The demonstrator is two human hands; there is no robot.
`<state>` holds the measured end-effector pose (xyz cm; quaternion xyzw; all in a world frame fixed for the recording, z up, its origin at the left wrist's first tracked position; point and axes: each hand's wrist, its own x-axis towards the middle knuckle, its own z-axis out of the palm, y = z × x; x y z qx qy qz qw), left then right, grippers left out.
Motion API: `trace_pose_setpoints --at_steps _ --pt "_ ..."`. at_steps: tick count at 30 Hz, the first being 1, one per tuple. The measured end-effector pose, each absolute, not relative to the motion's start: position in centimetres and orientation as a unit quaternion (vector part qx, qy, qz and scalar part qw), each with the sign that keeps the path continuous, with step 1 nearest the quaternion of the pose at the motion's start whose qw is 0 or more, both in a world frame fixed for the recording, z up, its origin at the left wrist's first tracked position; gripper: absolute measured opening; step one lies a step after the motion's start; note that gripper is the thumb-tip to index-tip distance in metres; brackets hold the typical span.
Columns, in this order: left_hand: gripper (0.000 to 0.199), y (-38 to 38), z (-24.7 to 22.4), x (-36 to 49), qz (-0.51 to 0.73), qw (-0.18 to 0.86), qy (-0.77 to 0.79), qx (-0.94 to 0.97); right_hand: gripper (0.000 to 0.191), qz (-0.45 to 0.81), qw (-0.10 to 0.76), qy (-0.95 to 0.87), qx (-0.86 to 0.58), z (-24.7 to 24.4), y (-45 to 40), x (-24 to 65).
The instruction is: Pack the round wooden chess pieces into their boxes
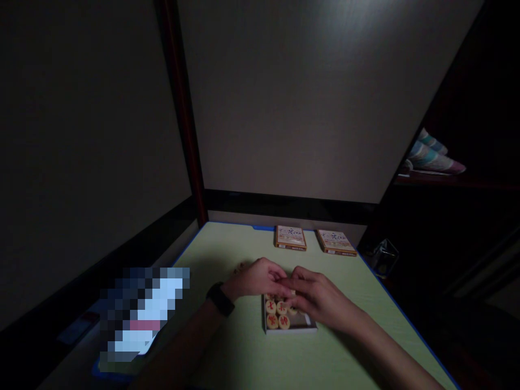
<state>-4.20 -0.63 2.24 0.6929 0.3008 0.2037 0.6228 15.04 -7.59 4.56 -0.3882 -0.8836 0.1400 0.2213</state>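
A shallow tray-like box [291,330] sits on the table, holding rows of round xiangqi pieces [271,321] with red characters. Over its far part, the fingertips of my two hands meet. My left hand [260,277], with a dark band on the wrist, comes in from the left, its fingers pinched together; what they hold is hidden. From the right reaches my right hand [319,295], its fingers curled closed around a xiangqi piece that shows only in part. Just behind my left hand a few small loose pieces [240,267] lie on the table, partly covered.
Two flat printed boxes [290,238] lie at the far edge of the pale green table [227,244]. A blurred-out bright screen [150,314] stands at the left. Walls close in behind and left. Beyond the right edge are a clear container [385,259] and striped cloth [434,154].
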Motion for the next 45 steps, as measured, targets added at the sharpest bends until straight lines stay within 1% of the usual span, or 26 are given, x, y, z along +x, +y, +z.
trace_pose_setpoints --at_steps 2,4,6,9,11,14,16,20,23,25,27,29,31,33,35,37,41,45 --pt "0.047 -0.8 2.3 -4.1 0.197 0.629 0.292 0.693 0.030 0.149 0.211 -0.885 -0.387 5.1 -7.8 15.0" --pt "0.048 -0.8 2.4 -4.1 0.195 0.633 0.284 0.694 0.027 0.172 0.219 -0.883 -0.378 5.5 -7.9 15.0" --pt "0.049 -0.8 2.5 -4.2 0.199 0.625 0.288 0.698 0.023 0.204 0.229 -0.877 -0.369 5.8 -7.8 15.2" --pt "0.049 -0.3 2.7 -4.5 0.211 0.607 0.300 0.705 0.018 0.251 0.221 -0.864 -0.377 6.1 -7.6 15.8" --pt "0.047 0.2 2.9 -5.0 0.238 0.588 0.314 0.706 0.021 0.287 0.208 -0.855 -0.379 6.0 -7.5 16.2" --pt "0.042 1.3 3.1 -5.9 0.300 0.536 0.355 0.705 0.035 0.321 0.188 -0.855 -0.361 5.9 -7.5 16.5" --pt "0.043 2.0 3.2 -6.6 0.326 0.507 0.381 0.701 0.043 0.317 0.176 -0.860 -0.359 6.0 -7.7 16.5" --pt "0.046 3.0 2.7 -7.4 0.350 0.460 0.413 0.704 0.045 0.294 0.159 -0.867 -0.368 6.1 -7.8 16.4" --pt "0.046 3.5 2.1 -7.4 0.346 0.435 0.422 0.716 0.042 0.297 0.146 -0.866 -0.375 5.8 -7.7 16.5" --pt "0.042 3.8 1.8 -7.4 0.336 0.415 0.423 0.732 0.038 0.302 0.144 -0.864 -0.377 5.5 -7.6 16.7" --pt "0.036 4.0 1.8 -7.8 0.317 0.366 0.431 0.761 0.040 0.307 0.145 -0.863 -0.374 5.3 -7.5 16.8" --pt "0.030 4.1 2.2 -8.8 0.272 0.278 0.453 0.803 0.046 0.310 0.147 -0.863 -0.370 5.2 -7.5 16.9" --pt "0.024 4.0 2.9 -10.1 0.185 0.167 0.481 0.840 0.049 0.306 0.150 -0.864 -0.371 5.3 -7.4 16.9" --pt "0.029 3.7 3.6 -11.3 0.132 0.108 0.502 0.848 0.049 0.296 0.152 -0.864 -0.377 5.4 -7.4 17.0" --pt "0.038 3.4 4.2 -12.1 0.088 0.109 0.507 0.850 0.047 0.293 0.150 -0.861 -0.387 5.4 -7.4 17.0" --pt "0.043 3.1 4.4 -12.4 0.049 0.127 0.505 0.852 0.045 0.299 0.137 -0.859 -0.393 5.4 -7.4 17.0" --pt "0.037 2.7 4.1 -12.0 0.018 0.123 0.509 0.852 0.036 0.302 0.110 -0.859 -0.398 5.0 -7.3 16.9" --pt "0.031 2.7 3.6 -11.6 0.020 0.118 0.515 0.849 0.034 0.315 0.080 -0.850 -0.415 4.7 -7.1 16.7"
